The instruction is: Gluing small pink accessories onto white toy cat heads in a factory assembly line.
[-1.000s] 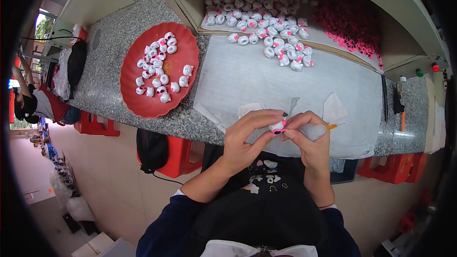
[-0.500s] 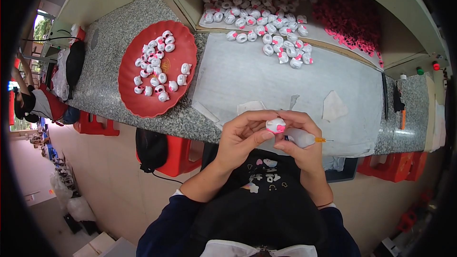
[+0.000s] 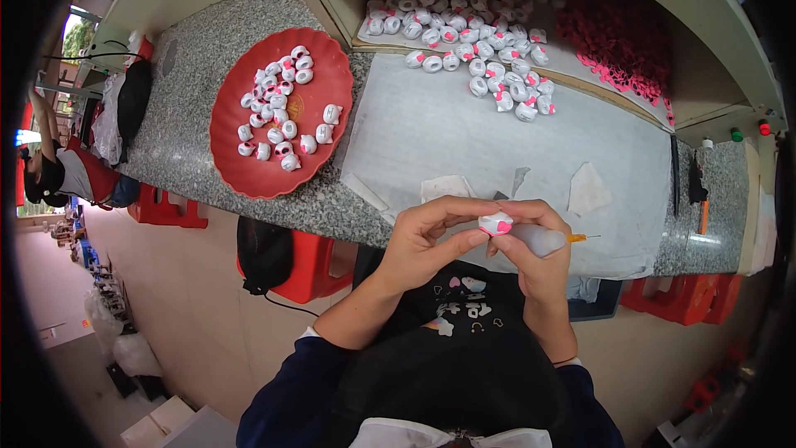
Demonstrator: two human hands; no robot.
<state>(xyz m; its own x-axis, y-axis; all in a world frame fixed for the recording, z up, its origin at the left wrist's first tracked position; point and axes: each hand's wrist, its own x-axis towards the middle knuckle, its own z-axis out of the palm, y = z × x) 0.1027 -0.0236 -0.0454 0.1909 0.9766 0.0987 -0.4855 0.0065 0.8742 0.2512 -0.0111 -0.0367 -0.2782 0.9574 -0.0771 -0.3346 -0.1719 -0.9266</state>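
A small white cat-head piece with a pink bow (image 3: pixel 495 224) is pinched between the fingertips of both hands, above the near edge of the paper sheet. My left hand (image 3: pixel 419 247) closes on its left side, thumb below and fingers above. My right hand (image 3: pixel 541 270) steadies the right side, its thumb tip at the bow. A translucent squeeze bottle (image 3: pixel 543 241) is tucked in that same hand, its orange needle tip (image 3: pixel 578 237) pointing right. Part of the bottle is hidden by the fingers.
A red scalloped tray (image 3: pixel 228 153) with several finished-looking heads sits left on the granite bench (image 3: pixel 186 124). More white heads (image 3: pixel 464 37) pile at the back, beside many pink bows (image 3: pixel 622 66). Paper scraps (image 3: pixel 587 189) lie on the white sheet (image 3: pixel 464 141). Another person (image 3: pixel 75 174) is far left.
The view has shifted slightly, moving the bench contents right. Both hands still hold the cat-head piece, which has turned a little, and my right thumb has come up against its bow.
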